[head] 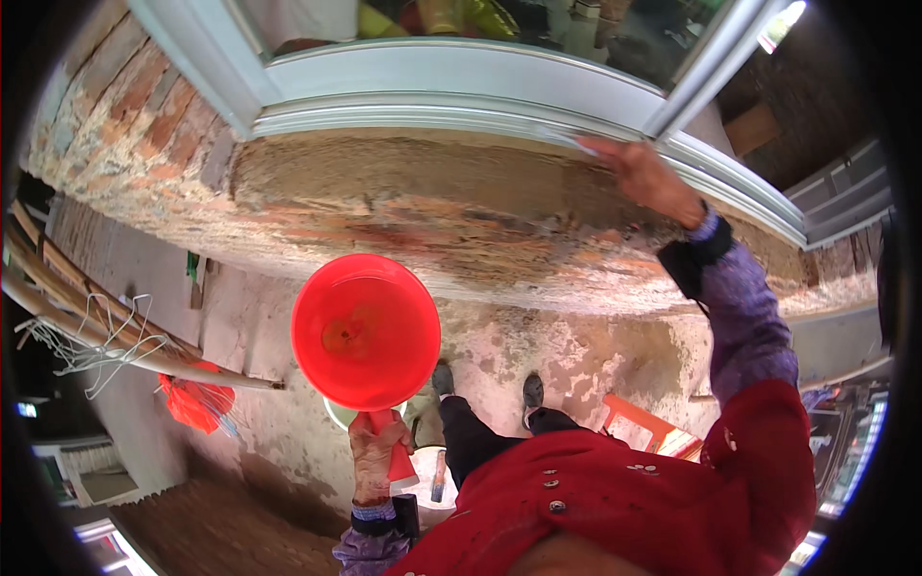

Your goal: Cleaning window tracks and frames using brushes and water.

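Note:
My left hand (376,450) grips the handle of a red plastic dipper (365,273), its round bowl facing up. At the bottom of the bowl is a small brownish patch (346,335); I cannot tell whether it is liquid or residue. My right hand (652,180) is at the window's lower track, holding a thin pale object (562,135) too blurred to name. Below the aluminium window frame (446,79) runs a rough sill (403,162), darker and damp-looking towards my right hand. The brick wall (446,230) continues beneath it.
Behind the dipper, a pale bucket (333,414) shows partly. A brush (438,477) lies on a white round surface near my legs. Wooden poles (108,331) with tangled wire and a red bag (198,399) are at left. An orange frame (641,425) stands at right.

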`<action>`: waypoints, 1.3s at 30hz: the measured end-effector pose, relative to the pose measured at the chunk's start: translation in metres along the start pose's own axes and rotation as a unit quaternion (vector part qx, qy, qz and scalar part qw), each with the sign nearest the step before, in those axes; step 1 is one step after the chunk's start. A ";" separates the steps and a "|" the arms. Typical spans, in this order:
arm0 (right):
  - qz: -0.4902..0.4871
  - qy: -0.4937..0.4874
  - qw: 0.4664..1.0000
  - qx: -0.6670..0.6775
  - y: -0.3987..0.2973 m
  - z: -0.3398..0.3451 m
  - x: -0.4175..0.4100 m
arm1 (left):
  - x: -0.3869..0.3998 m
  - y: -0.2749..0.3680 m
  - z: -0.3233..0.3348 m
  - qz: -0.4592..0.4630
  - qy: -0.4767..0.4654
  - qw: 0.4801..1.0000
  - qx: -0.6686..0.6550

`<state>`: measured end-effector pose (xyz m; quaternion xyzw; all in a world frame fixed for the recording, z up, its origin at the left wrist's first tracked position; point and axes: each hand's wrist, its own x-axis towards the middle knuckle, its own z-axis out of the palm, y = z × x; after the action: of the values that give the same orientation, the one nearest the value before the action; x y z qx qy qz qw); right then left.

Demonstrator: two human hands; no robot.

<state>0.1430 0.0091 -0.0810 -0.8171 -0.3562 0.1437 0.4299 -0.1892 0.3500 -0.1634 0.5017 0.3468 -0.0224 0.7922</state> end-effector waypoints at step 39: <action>0.012 0.210 0.839 -0.501 0.025 -0.045 -0.131 | -0.033 -0.035 0.045 -0.021 -0.130 0.991 0.020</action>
<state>0.0860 -0.1200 -0.0840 -0.9358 -0.2707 -0.2247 0.0243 -0.2040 0.2863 -0.1601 0.5026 0.2503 -0.1108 0.8200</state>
